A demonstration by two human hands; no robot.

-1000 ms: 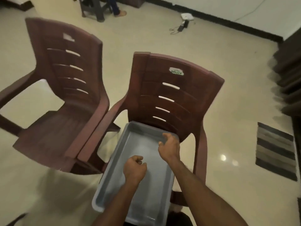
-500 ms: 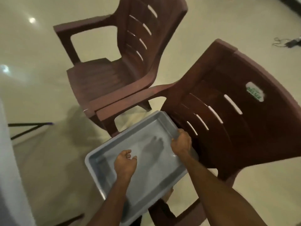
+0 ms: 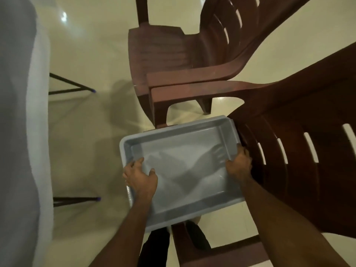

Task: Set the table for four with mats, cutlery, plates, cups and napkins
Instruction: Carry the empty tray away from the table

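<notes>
Empty grey tray (image 3: 185, 170) held over the cream floor (image 3: 86, 132), carried by both short rims and seemingly off any support, though the near chair's seat is hidden beneath it. Left hand (image 3: 139, 178) clamped over the left rim, thumb inside the wall, fingers wrapped under the lip. Right hand (image 3: 238, 163) clamped on the right rim, hard against the slatted back of the near brown chair (image 3: 298, 170). Nothing inside the tray: no mats, cutlery, plates, cups or napkins anywhere in view. Second brown chair (image 3: 173, 60) just beyond, armrest touching or nearly touching the near chair's armrest. Pale cloth-covered table edge (image 3: 21, 132) along the left, dark metal legs (image 3: 77, 89) with blue tips showing below it; tabletop itself out of sight, so no telling whether any setting is laid. Judged from this alone, either the tray has already been unloaded or is on its way to be filled; progress cannot be told. Tray well apart from the table edge.
</notes>
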